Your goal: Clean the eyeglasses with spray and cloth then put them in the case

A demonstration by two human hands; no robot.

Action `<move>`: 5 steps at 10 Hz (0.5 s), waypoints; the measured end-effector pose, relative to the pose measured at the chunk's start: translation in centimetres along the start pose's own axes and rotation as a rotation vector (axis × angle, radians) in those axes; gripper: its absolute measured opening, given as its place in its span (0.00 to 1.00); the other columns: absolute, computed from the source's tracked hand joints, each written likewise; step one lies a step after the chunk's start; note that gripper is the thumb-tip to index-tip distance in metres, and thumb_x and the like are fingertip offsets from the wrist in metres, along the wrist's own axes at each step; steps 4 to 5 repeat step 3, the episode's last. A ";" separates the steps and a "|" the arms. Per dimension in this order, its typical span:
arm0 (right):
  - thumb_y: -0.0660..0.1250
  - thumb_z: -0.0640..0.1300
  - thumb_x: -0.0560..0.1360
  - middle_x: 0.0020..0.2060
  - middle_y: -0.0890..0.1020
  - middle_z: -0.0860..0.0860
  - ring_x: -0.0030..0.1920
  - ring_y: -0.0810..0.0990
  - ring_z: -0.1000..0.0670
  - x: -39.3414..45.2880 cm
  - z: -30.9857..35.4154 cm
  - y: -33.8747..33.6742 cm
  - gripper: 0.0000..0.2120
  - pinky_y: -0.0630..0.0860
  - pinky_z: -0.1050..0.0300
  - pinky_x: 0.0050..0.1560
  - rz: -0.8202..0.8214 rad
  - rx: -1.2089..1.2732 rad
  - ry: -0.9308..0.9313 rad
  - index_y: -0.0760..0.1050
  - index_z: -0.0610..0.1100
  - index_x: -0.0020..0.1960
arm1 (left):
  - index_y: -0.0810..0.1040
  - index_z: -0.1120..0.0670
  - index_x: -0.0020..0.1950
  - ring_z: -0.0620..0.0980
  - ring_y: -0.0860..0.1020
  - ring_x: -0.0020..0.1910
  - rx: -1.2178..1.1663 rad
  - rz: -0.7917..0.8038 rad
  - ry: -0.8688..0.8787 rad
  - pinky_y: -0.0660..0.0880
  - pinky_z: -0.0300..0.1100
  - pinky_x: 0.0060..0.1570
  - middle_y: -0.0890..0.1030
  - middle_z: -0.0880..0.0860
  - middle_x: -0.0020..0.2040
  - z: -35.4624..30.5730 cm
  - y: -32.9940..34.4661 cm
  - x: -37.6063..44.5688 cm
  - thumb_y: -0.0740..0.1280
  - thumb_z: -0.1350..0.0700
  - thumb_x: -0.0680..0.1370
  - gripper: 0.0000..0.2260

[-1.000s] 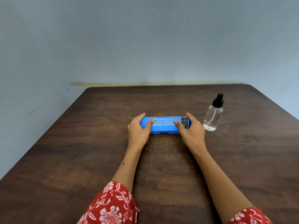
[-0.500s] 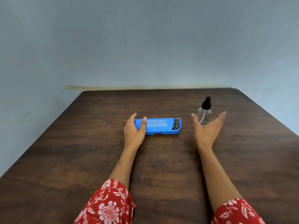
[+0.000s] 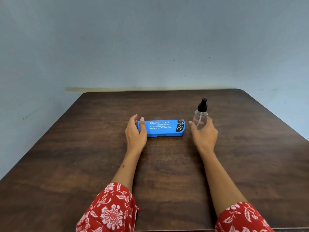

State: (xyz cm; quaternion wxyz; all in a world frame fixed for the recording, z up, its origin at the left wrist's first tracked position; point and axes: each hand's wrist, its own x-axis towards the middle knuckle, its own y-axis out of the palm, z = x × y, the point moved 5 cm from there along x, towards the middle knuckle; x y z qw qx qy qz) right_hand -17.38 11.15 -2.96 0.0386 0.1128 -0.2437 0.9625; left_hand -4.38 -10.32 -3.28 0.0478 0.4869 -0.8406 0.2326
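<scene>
Blue closed eyeglass case (image 3: 161, 128) flat near the middle of the dark wooden desk (image 3: 83, 156), long side toward the far edge. Left hand (image 3: 135, 133) cupped on its left end, thumb on the lid. Right hand (image 3: 204, 133) curled loosely around the upright clear spray bottle (image 3: 200, 117) toward the right edge; firm grip uncertain

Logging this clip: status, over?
Left hand on closed blue plastic eyeglass case. Right hand curled around clear spray bottle. Nothing blocking.
</scene>
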 end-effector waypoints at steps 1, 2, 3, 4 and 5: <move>0.71 0.53 0.72 0.55 0.80 0.45 0.58 0.77 0.43 0.0 -0.1 0.5 0.28 0.74 0.49 0.56 0.039 0.016 -0.022 0.69 0.41 0.66 | 0.69 0.58 0.68 0.51 0.72 0.64 0.006 -0.010 0.001 0.67 0.43 0.63 0.75 0.56 0.64 0.2 0.1 0.2 0.58 0.50 0.80 0.19; 0.71 0.51 0.72 0.57 0.80 0.45 0.59 0.77 0.44 -0.2 0.1 0.6 0.28 0.73 0.51 0.56 0.069 0.040 -0.023 0.68 0.42 0.68 | 0.69 0.59 0.68 0.51 0.73 0.64 -0.006 -0.008 -0.008 0.69 0.47 0.65 0.76 0.56 0.64 0.3 -0.1 0.1 0.58 0.50 0.80 0.19; 0.72 0.49 0.71 0.63 0.76 0.45 0.64 0.73 0.45 -0.3 0.5 0.2 0.34 0.70 0.52 0.61 0.031 0.078 -0.043 0.63 0.42 0.72 | 0.69 0.59 0.68 0.52 0.72 0.65 -0.005 -0.048 0.018 0.68 0.49 0.67 0.74 0.57 0.65 0.0 -0.1 0.0 0.58 0.50 0.80 0.20; 0.72 0.49 0.71 0.63 0.76 0.45 0.64 0.73 0.45 -0.3 0.5 0.2 0.34 0.70 0.52 0.61 0.031 0.078 -0.043 0.63 0.42 0.72 | 0.69 0.59 0.68 0.52 0.72 0.65 -0.005 -0.048 0.018 0.68 0.49 0.67 0.74 0.57 0.65 0.0 -0.1 0.0 0.58 0.50 0.80 0.20; 0.72 0.49 0.71 0.63 0.76 0.45 0.64 0.73 0.45 -0.3 0.5 0.2 0.34 0.70 0.52 0.61 0.031 0.078 -0.043 0.63 0.42 0.72 | 0.69 0.59 0.68 0.52 0.72 0.65 -0.005 -0.048 0.018 0.68 0.49 0.67 0.74 0.57 0.65 0.0 -0.1 0.0 0.58 0.50 0.80 0.20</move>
